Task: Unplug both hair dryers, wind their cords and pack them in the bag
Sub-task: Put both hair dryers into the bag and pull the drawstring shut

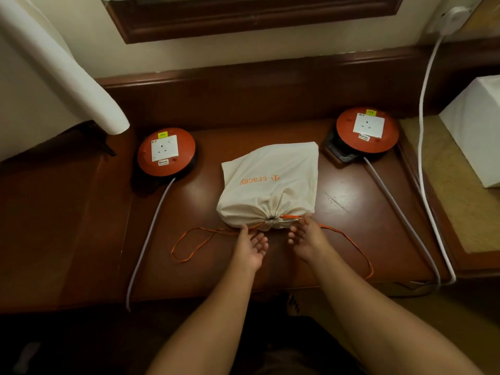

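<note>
**Bag cinched, cord ends at the mouth**

The bag [267,182] is lying on its side in the middle of the counter [351,212], full and rounded, its mouth gathered tight and pointing toward the person. No dryer is showing, so both are probably inside; neither socket is carrying a plug.

The left hand [250,246] is sitting just beside the mouth, palm turned up, fingers [261,243] loosely spread and relaxed. The drawstring [189,247] is running past its fingertips, but whether they are pinching it cannot be told. The right hand [305,238] is reaching to the other side of the mouth, its fingertips touching the orange string where it is leaving the gather; a firm pinch is not plain there either. Hands on opposite sides suit pulling the string both ways to close the bag.

Two reels are flanking the bag, the left reel [165,152] and the right reel [367,130], each trailing a grey cable off the front edge.
</note>
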Motion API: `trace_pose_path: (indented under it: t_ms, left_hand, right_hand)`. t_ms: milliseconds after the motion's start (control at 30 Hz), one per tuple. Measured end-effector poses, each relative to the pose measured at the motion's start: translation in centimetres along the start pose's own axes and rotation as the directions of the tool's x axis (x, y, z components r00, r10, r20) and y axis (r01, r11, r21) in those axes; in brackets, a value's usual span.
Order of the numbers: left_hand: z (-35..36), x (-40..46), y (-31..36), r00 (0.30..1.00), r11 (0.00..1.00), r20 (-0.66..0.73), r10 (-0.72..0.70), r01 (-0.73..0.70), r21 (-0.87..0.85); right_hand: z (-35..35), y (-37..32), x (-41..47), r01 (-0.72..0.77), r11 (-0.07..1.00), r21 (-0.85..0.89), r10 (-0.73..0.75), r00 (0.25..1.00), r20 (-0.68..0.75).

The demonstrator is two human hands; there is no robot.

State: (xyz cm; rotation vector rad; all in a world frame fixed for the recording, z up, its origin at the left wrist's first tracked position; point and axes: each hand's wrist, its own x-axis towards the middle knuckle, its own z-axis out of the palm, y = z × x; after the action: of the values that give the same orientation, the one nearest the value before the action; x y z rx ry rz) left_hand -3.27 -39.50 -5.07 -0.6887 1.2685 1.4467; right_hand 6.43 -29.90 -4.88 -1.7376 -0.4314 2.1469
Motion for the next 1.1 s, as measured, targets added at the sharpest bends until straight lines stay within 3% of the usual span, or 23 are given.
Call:
trace_pose_path:
  t_ms: [167, 300, 433, 567, 767, 900, 1000, 1100]
  left_hand:
    - [1.3, 0.6, 1.4, 0.999, 0.988, -0.039, -0.009, 0.003, -0.151]
    - [1.5, 1.1, 1.8, 0.995, 0.983, -0.096, 0.034, -0.05, -0.177]
    - [0.7, 1.1, 1.5, 0.978, 0.974, -0.177, 0.109, -0.14, -0.177]
    - [1.3, -1.0, 2.8, 0.963, 0.947, -0.146, 0.228, -0.254, -0.197]
    - [5.4, -6.6, 7.8, 0.86, 0.856, 0.019, 0.51, -0.509, 0.089]
    - [8.7, -9.3, 10.9, 0.823, 0.763, 0.208, 0.529, -0.568, 0.31]
    - [10.7, -9.5, 12.7, 0.808, 0.714, 0.246, 0.535, -0.588, 0.38]
    - [12.2, -8.9, 14.0, 0.807, 0.671, 0.268, 0.526, -0.587, 0.452]
  right_hand:
    - [0.6, -0.5, 1.4, 0.049, 0.988, 0.147, -0.034, 0.994, -0.1]
    - [0.4, -1.1, 0.9, 0.101, 0.963, 0.248, -0.082, 0.993, -0.087]
    - [-0.1, -1.7, -0.7, 0.3, 0.948, 0.107, -0.293, 0.953, -0.08]
    - [0.2, -3.5, -4.1, 0.483, 0.872, -0.075, -0.486, 0.874, -0.026]
    - [2.7, -8.2, -8.2, 0.668, 0.704, -0.241, -0.628, 0.744, 0.227]
    - [5.9, -11.0, -9.0, 0.723, 0.609, -0.327, -0.612, 0.69, 0.386]
    - [8.1, -13.1, -9.3, 0.751, 0.504, -0.428, -0.608, 0.66, 0.442]
    - [9.8, -14.6, -8.7, 0.733, 0.458, -0.502, -0.567, 0.676, 0.47]
